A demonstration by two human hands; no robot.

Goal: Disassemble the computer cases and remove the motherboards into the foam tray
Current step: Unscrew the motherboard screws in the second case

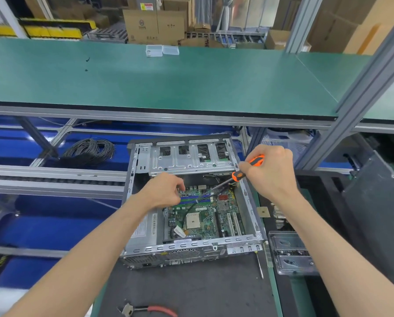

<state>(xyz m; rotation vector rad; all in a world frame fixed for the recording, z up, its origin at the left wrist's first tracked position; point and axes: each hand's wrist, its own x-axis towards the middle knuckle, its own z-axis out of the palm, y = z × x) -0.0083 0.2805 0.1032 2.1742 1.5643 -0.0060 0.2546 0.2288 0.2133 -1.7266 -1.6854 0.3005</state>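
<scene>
**Unscrewing the board inside the open case**

The computer case [191, 202] lies open on the dark mat of the worktop [187, 284], its motherboard [203, 216] still seated in the bottom. The right hand [271, 172] is wrapped round the orange handle of a screwdriver [239, 175], the shaft angled down toward the board's far edge, probably at a mounting screw. The left hand [166, 191] reaches in beside the memory slots with fingers curled; whether it pinches something I cannot tell, though it likely steadies a cable. Red-handled pliers [150, 310] lie near the front edge. No foam tray is clearly identifiable.

Red-handled pliers [149, 310], coiled cable [88, 151]
</scene>
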